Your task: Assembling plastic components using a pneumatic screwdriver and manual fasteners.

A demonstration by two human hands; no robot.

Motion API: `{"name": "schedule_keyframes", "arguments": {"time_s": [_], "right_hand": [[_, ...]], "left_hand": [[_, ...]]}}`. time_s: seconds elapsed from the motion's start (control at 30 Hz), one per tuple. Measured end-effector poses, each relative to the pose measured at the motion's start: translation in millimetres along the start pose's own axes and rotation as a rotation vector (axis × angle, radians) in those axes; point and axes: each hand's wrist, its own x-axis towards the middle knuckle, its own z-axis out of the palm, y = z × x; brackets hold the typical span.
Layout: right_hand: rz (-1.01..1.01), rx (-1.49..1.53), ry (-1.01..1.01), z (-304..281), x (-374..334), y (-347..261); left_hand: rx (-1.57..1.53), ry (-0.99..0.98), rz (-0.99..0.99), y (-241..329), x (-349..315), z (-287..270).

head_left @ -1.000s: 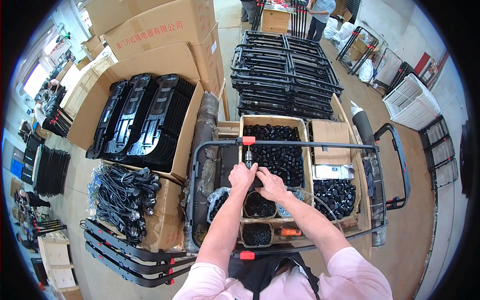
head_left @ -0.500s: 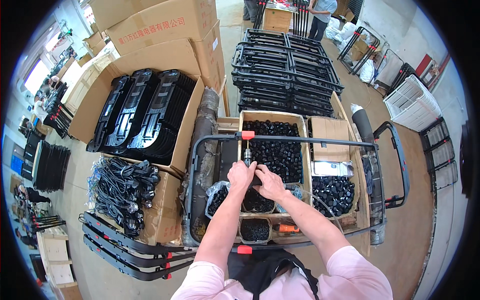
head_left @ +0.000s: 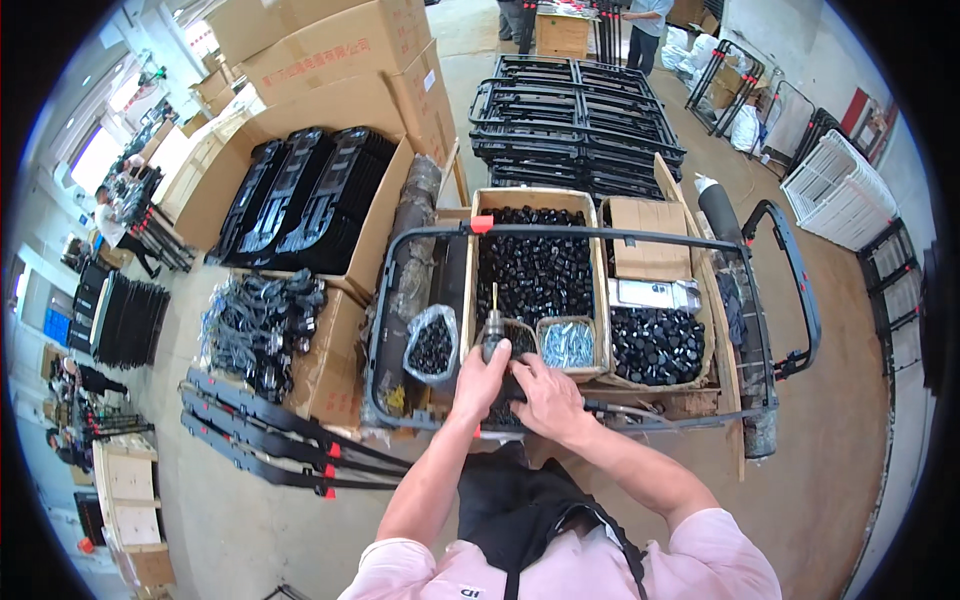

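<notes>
My left hand [head_left: 480, 382] is wrapped around a power drill [head_left: 493, 328] with a metal chuck and a long thin bit pointing away from me. Closed over the rear part of the same drill is my right hand [head_left: 548, 402], which hides most of its body. The bit's tip is apart from the black tubular frame [head_left: 660, 241], short of the red plastic piece [head_left: 482, 224] on the frame's far bar. Under the drill, partly covered by my hands, is a small bin of dark parts. Beside it stands a box of silvery screws [head_left: 568, 343].
Black caps fill a wooden bin [head_left: 598, 270] and a box to its right [head_left: 658, 345]. A bag of small black parts [head_left: 432, 345] lies left of my hands. Further left are bundled cables [head_left: 265, 325] and curved black bars [head_left: 270, 430]. Stacked frames [head_left: 575, 125] stand beyond.
Both hands have drawn the drill back toward me, so its bit has come away from the red piece on the far bar. The whole view has shifted somewhat.
</notes>
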Motion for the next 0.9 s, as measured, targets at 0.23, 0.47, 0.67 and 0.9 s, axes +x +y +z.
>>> {"name": "schedule_keyframes", "arguments": {"time_s": [0.23, 0.47, 0.67, 0.9], "right_hand": [[-0.092, 0.037, -0.087, 34, -141, -42], [-0.125, 0.109, -0.325, 111, -208, -55], [-0.042, 0.068, -0.411, 139, -203, -79], [0.032, -0.02, -0.277, 164, -188, -94]], "left_hand": [[0.016, 0.148, 0.052, -62, -169, -7], [-0.007, 0.186, -0.098, -173, -231, -27], [-0.114, 0.202, -0.152, -217, -222, -43], [0.093, 0.155, -0.079, -207, -196, -69]]}}
